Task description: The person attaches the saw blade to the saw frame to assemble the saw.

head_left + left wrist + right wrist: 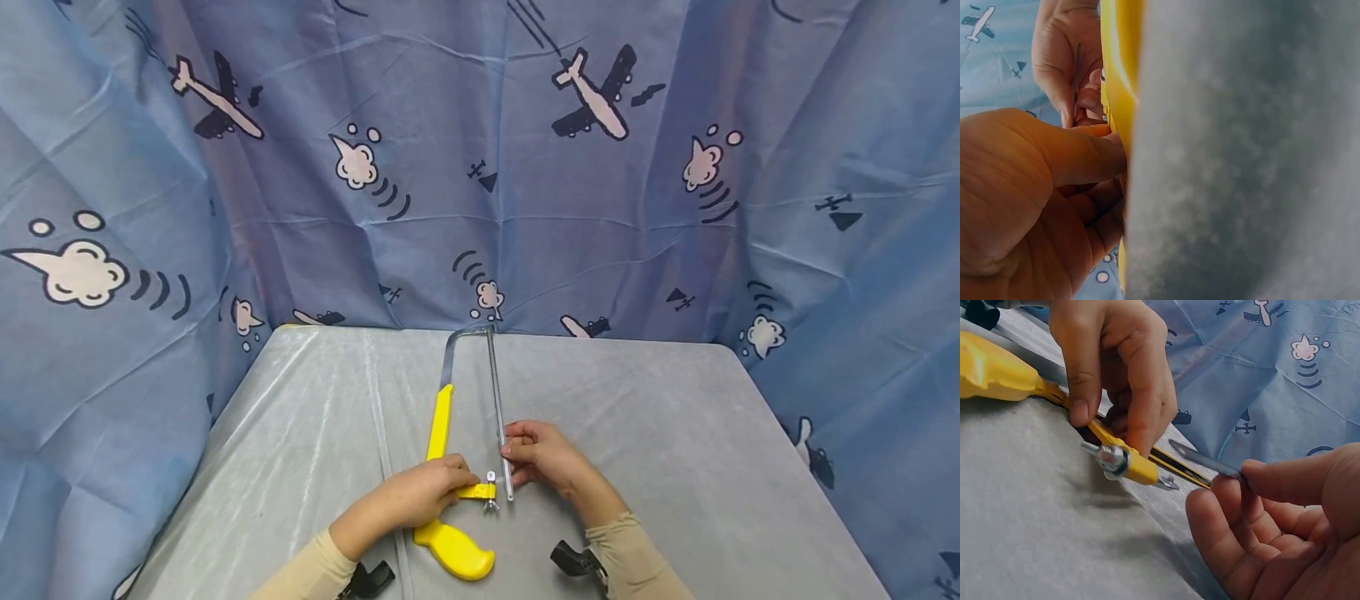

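A hacksaw with a yellow handle [456,552] and a grey metal bow [448,358] lies lengthwise on the table. My left hand [426,493] grips its yellow frame near the handle, with thumb and fingers pinching the yellow arm in the right wrist view. At that arm's end sits a metal blade clamp with a wing nut [491,503]. My right hand [553,462] pinches the thin saw blade [497,387] near its close end. The blade's far end meets the tip of the bow; its near end [1200,459] stands free, beside the clamp [1113,459].
The table [645,417] has a grey cover with a crease on the left. A blue curtain [420,150] printed with planes and clouds hangs around the back and both sides. Black wrist devices [573,558] show at both sleeves.
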Demonstrator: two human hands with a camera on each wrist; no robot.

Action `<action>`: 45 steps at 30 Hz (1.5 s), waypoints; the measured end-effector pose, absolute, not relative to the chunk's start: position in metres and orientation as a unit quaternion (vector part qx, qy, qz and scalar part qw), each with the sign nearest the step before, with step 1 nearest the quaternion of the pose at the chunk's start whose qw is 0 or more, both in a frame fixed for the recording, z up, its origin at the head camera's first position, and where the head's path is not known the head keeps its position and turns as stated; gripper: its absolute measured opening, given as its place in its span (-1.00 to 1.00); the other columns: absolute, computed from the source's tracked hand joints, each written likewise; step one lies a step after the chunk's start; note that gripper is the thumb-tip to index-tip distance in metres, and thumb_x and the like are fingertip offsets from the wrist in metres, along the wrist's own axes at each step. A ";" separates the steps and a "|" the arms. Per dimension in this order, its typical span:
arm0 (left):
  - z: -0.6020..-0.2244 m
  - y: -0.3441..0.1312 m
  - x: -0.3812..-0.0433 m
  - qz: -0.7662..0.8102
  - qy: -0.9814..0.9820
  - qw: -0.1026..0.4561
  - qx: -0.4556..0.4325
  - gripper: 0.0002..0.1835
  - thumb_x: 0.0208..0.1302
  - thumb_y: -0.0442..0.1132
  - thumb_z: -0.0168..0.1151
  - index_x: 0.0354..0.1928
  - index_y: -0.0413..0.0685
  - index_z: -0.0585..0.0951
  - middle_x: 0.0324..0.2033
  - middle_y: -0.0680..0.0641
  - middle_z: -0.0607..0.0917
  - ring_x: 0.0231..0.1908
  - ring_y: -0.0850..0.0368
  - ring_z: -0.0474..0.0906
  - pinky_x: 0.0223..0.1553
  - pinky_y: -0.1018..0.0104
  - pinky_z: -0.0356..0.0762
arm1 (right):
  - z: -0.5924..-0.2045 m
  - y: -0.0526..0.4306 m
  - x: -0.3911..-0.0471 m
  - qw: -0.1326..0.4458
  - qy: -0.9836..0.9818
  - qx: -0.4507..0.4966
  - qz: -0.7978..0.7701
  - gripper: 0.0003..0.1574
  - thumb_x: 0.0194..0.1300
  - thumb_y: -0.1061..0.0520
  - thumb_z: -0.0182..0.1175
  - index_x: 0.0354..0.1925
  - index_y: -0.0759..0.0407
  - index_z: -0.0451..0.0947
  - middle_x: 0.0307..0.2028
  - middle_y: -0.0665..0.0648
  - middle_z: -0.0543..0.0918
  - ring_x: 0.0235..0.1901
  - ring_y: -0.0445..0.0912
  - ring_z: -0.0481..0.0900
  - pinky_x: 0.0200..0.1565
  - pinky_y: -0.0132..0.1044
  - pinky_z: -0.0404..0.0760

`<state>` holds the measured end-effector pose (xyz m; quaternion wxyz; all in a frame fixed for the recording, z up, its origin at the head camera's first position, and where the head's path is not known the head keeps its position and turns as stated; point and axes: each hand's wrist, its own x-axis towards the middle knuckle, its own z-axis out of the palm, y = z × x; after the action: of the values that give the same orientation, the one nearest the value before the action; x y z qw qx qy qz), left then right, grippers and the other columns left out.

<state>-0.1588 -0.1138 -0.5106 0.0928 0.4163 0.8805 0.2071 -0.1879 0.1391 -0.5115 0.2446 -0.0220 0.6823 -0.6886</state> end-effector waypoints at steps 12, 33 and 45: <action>-0.510 -0.113 -0.156 0.204 0.882 0.093 0.414 -0.64 0.35 -0.43 0.27 0.15 -0.07 0.68 -0.16 0.12 0.59 -0.11 0.33 0.55 0.04 0.47 0.57 | -0.520 0.127 -0.187 0.214 0.672 -0.027 -0.709 -0.49 0.41 0.36 0.19 0.22 0.57 0.29 -0.32 0.07 0.59 -0.45 -0.12 0.60 -0.44 -0.29 0.70; -0.513 -0.111 -0.158 0.186 0.884 0.088 0.420 -0.65 0.37 -0.42 0.26 0.16 -0.05 0.67 -0.19 0.12 0.57 -0.13 0.32 0.54 0.01 0.48 0.56 | -0.526 0.114 -0.194 0.147 0.677 0.023 -0.721 -0.53 0.40 0.40 0.18 0.21 0.55 0.37 -0.31 0.10 0.60 -0.44 -0.13 0.60 -0.40 -0.28 0.72; -0.514 -0.109 -0.158 0.179 0.888 0.087 0.414 -0.67 0.38 -0.41 0.26 0.14 -0.02 0.68 -0.18 0.12 0.57 -0.13 0.31 0.55 0.00 0.51 0.55 | -0.524 0.108 -0.205 0.149 0.696 0.027 -0.702 -0.55 0.40 0.40 0.19 0.21 0.52 0.40 -0.29 0.16 0.63 -0.48 -0.12 0.60 -0.45 -0.27 0.71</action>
<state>-0.1578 -0.1092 -0.5136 0.0874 0.4145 0.8881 0.1786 -0.2053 0.1076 -0.5239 0.1492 0.0270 0.6956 -0.7023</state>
